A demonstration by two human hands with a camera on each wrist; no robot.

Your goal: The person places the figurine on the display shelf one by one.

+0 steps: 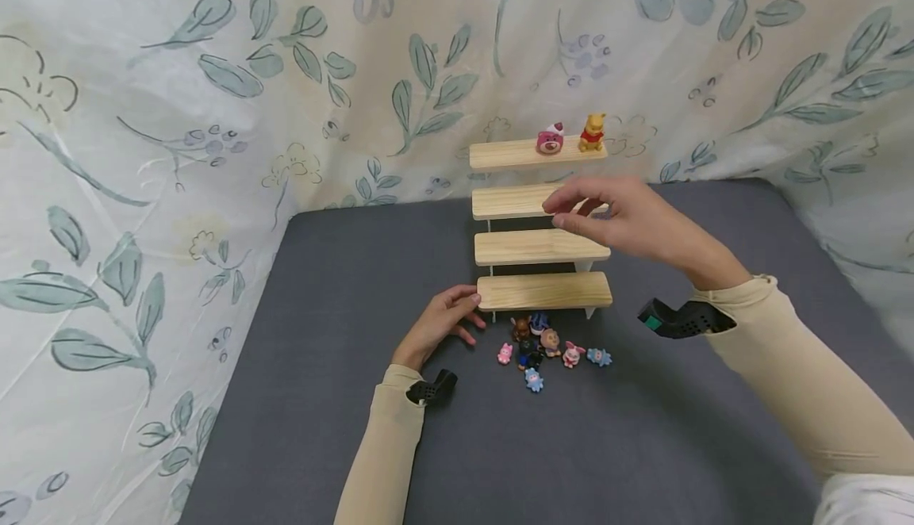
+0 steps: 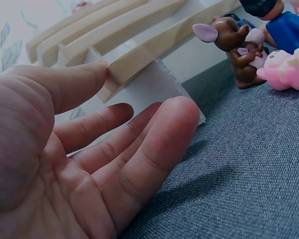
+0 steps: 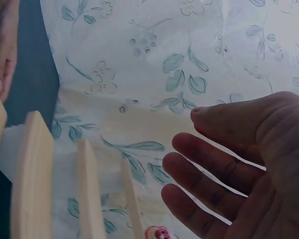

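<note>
Small toy figures [image 1: 546,346] lying just right of my left hand [image 1: 444,320], its thumb and relaxed fingers touching the wooden stepped shelf [image 1: 540,249] bottom corner, my right hand [image 1: 628,220] hovering empty above the middle steps, fingers loosely spread

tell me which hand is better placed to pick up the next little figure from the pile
Right, probably. The right hand hovers open and empty above the stepped wooden shelf, while the left hand touches the bottom step's end, beside the figures.

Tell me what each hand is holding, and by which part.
Neither grips anything: the left hand touches the bottom step's left end; the right hand hovers empty.
</note>
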